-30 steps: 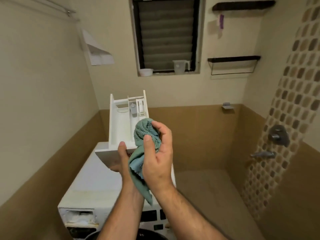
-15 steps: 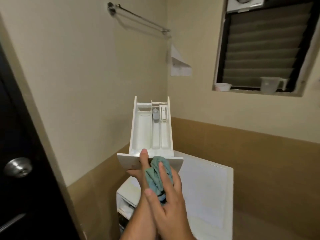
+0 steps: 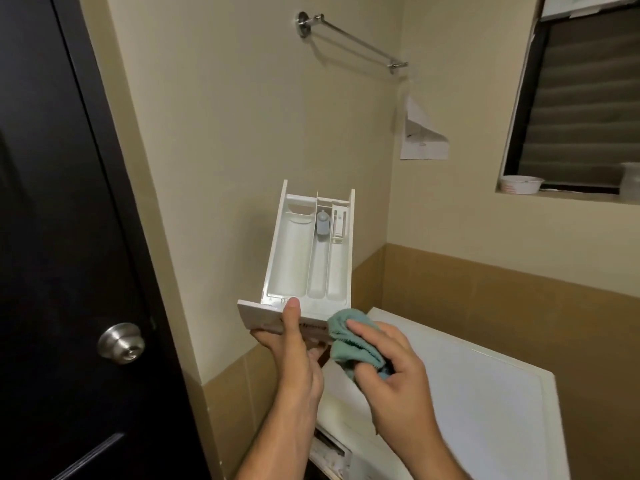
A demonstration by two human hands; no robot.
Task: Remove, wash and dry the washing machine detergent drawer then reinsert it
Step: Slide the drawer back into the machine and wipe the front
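Observation:
The white detergent drawer [image 3: 308,251] is held up in the air, tilted, with its three compartments facing me and a small blue-grey cap at its far end. My left hand [image 3: 294,344] grips its front panel from below, thumb on the top edge. My right hand [image 3: 388,368] holds a bunched teal cloth [image 3: 349,337] pressed against the right end of the front panel. The white washing machine [image 3: 467,393] stands below, and its open drawer slot [image 3: 329,452] shows at the bottom, partly hidden by my arms.
A dark door [image 3: 52,237] with a metal knob [image 3: 121,342] stands close on the left. A towel rail [image 3: 349,39] runs along the wall above. The window sill at the right carries a small white bowl [image 3: 521,184]. A paper sheet [image 3: 420,136] hangs in the corner.
The view has swung left, bringing the door into sight. My right hand with the cloth has moved from the drawer's inside down to the right end of its front panel.

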